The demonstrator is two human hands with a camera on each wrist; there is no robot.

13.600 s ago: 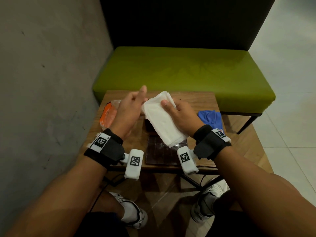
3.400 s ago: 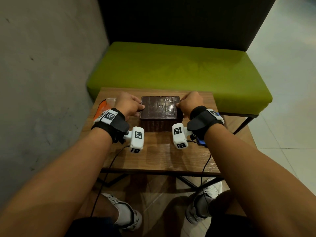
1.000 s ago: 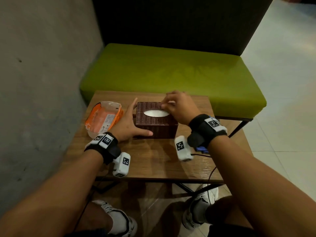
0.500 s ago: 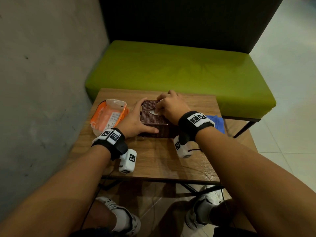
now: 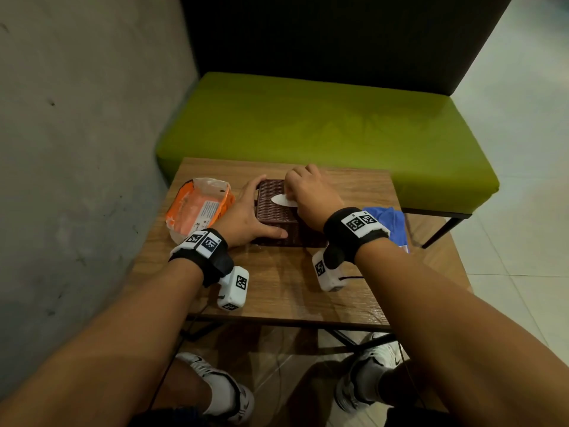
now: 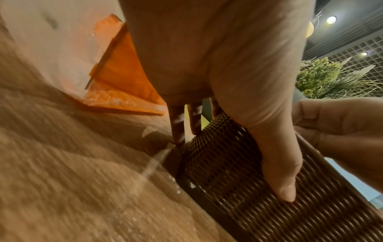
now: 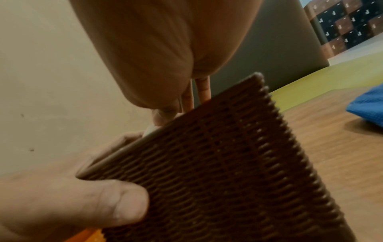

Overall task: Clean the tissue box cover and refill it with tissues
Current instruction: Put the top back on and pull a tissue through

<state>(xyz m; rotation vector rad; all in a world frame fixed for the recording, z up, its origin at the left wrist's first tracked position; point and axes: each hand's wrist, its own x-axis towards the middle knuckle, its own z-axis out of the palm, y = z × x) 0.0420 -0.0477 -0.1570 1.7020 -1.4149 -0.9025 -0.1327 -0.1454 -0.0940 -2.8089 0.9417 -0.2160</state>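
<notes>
The brown woven tissue box cover (image 5: 275, 215) stands on the wooden table (image 5: 277, 288) with its slot upward. White tissue (image 5: 279, 199) shows in the slot. My left hand (image 5: 246, 211) braces the cover's near left corner, its thumb (image 6: 277, 172) flat along the front wall and its straight fingers (image 6: 178, 124) down the left wall. My right hand (image 5: 292, 195) lies on top at the slot, fingers curled, and pinches a bit of tissue (image 7: 148, 130) at the top edge of the cover (image 7: 228, 163).
An opened orange tissue wrapper (image 5: 200, 208) lies left of the cover, near the grey wall (image 5: 77, 149). A blue cloth (image 5: 388, 220) sits on the table to the right. A green bench (image 5: 323, 124) stands behind the table.
Seconds ago the cover lay bottom up between both hands; now its slot faces up. In the last second my right hand slid from the slot's far end onto it and curled. My left hand stayed.
</notes>
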